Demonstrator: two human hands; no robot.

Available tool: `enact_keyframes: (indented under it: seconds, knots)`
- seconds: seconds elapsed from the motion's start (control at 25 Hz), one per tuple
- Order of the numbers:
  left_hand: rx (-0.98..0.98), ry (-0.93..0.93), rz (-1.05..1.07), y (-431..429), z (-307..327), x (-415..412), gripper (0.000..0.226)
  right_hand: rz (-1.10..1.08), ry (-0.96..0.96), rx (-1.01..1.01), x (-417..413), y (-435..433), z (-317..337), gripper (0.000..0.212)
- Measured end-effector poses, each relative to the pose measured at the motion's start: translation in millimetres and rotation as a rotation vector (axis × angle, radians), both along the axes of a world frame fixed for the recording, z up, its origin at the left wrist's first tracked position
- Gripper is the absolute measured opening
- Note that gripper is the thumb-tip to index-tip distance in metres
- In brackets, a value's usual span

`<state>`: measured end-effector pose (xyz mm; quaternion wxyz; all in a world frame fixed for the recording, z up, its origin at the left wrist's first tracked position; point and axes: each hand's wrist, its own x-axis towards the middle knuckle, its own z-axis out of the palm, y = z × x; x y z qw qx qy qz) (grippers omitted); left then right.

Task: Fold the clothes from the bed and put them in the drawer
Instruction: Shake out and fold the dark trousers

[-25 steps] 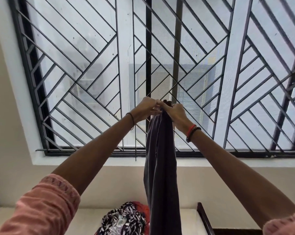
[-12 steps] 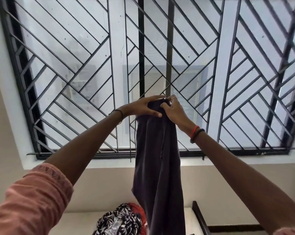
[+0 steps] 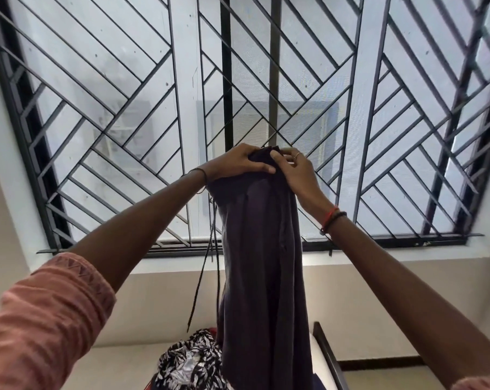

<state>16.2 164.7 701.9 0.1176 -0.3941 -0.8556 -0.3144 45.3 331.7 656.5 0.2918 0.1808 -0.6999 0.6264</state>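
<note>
Two hands meet at the middle of the view, raised before the window grille (image 3: 125, 108). They hold the top edge of a dark purple garment (image 3: 263, 263). The left hand (image 3: 238, 163) has its fingers curled over that edge and its thumb laid across the front. The right hand (image 3: 297, 175) pinches the same edge from 3 o'clock, thumb in front and ringed fingers behind.

The garment hangs straight. Its long axis runs from 12 o'clock at the hands to 6 o'clock, where its lower end leaves the bottom of the view. Its left edge, at 9 o'clock, has open air beside it as far as the left forearm. Only a thin drawstring (image 3: 202, 277) dangles in that space. At 3 o'clock the right edge is also free, well apart from the right forearm.

At 7 o'clock a black-and-white printed garment (image 3: 190, 361) lies on the pale mattress (image 3: 120, 361), just beside the hanging cloth. A dark bed rail (image 3: 327, 358) slants at 5 o'clock.

Compared with a second ago, the cloth hangs wider and less bunched. The left hand now lies spread over the top instead of fisted, and the drawstring has dropped into sight. The hands remain together at the top edge.
</note>
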Motion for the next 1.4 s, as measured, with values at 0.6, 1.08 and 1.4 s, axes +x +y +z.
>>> enact_keyframes:
  seconds: [0.6,1.08,1.4]
  knots:
    - [0.066,0.326,0.265,-42,53,3,0.051,0.061,-0.478,0.359,-8,37,-185,0.015]
    - [0.107,0.465,0.525,-51,57,2,0.053,0.030,-0.562,0.077,17,-29,-244,0.069]
    - [0.153,0.499,0.553,-53,74,8,0.043,-0.239,-0.594,0.085,7,-56,-255,0.031]
